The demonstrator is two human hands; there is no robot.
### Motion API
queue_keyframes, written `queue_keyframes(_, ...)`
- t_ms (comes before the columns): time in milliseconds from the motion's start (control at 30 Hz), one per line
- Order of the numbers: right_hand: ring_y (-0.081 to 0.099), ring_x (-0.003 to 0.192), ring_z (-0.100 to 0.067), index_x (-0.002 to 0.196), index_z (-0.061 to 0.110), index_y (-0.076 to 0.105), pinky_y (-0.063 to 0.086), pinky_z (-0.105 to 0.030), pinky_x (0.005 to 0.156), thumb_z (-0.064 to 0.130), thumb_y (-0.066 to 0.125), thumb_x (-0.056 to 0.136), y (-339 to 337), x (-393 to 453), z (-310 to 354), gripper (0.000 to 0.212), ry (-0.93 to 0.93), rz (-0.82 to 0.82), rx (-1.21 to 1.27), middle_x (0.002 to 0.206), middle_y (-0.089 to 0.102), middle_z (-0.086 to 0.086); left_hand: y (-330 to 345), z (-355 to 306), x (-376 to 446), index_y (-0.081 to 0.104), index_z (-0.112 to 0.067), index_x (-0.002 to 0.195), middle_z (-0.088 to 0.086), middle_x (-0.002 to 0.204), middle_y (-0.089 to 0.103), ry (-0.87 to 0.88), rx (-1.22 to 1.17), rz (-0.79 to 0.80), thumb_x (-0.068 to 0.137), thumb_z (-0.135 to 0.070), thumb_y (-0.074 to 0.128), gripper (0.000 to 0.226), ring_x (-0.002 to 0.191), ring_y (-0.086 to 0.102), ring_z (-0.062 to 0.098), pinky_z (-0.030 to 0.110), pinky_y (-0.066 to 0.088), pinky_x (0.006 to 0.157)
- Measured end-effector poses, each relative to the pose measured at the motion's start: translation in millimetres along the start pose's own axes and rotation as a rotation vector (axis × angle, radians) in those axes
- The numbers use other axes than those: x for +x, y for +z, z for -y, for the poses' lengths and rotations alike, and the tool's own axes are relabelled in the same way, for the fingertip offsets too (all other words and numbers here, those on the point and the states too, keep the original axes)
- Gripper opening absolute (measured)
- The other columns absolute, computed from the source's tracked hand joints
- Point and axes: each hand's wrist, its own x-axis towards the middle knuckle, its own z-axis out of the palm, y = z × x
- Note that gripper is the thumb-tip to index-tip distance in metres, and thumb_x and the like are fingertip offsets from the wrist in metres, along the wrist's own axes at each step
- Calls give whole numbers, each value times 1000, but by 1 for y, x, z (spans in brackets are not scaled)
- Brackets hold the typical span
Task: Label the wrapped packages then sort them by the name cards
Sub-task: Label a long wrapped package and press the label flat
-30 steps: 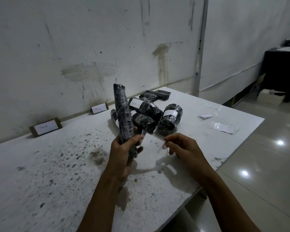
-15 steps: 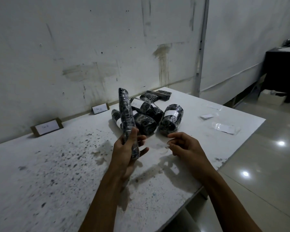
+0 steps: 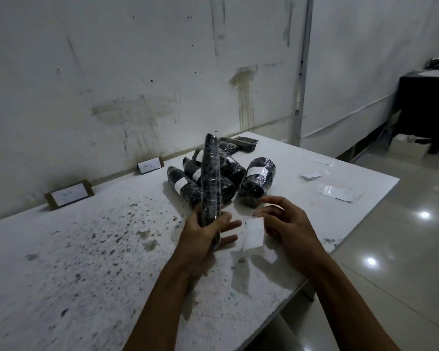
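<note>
Over the near table edge (image 3: 314, 252) your left hand (image 3: 203, 231) grips the long wrapped package (image 3: 210, 183) upright while your right hand (image 3: 289, 224) pinches a white label (image 3: 252, 233) beside it, so steady the roll and smooth that sticker flat onto the wrap

packages (image 3: 257, 182): black, white labels | table (image 3: 61, 262): white, dark-speckled | name cards (image 3: 69, 195): white, brown-backed

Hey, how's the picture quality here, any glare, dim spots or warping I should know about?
Head view: dim overall; bright glare spots on the tiled floor; wide-angle bending of the wall pipe; the label pinched by the right hand looks soft; writing on the name cards is too faint to read; the hands cast shadows on the table.
</note>
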Motion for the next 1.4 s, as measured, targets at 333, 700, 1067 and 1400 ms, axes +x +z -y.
queue_keyframes(333,59,77,-26,117,13,62,50,-25,68,-4,67,91,3,-1,1,32,-123,78,-134,95,74,-9,7,6,-4,66,-19,108,1,103,73,27,358,38,77,-15,86,37,97,72,15,31,61,84)
queue_keyframes(700,55,82,-58,101,15,66,47,-50,69,1,78,85,7,-4,-1,25,-307,-79,-216,91,76,0,2,6,2,63,-2,112,8,84,69,-90,-72,113,63,6,83,54,88,66,34,68,46,103)
queue_keyframes(1067,56,96,-4,118,34,59,45,-16,70,4,80,83,9,-2,-4,51,-388,-152,-546,125,58,12,-3,0,0,62,-3,106,6,73,67,-140,-207,46,59,6,77,50,71,70,24,58,57,90)
queue_keyframes(1400,41,130,-17,92,34,75,35,-33,103,33,78,83,17,-8,-7,10,-583,58,-751,131,56,12,2,-9,-6,56,-2,127,20,109,69,-186,-54,42,74,-10,78,57,95,74,31,41,63,73)
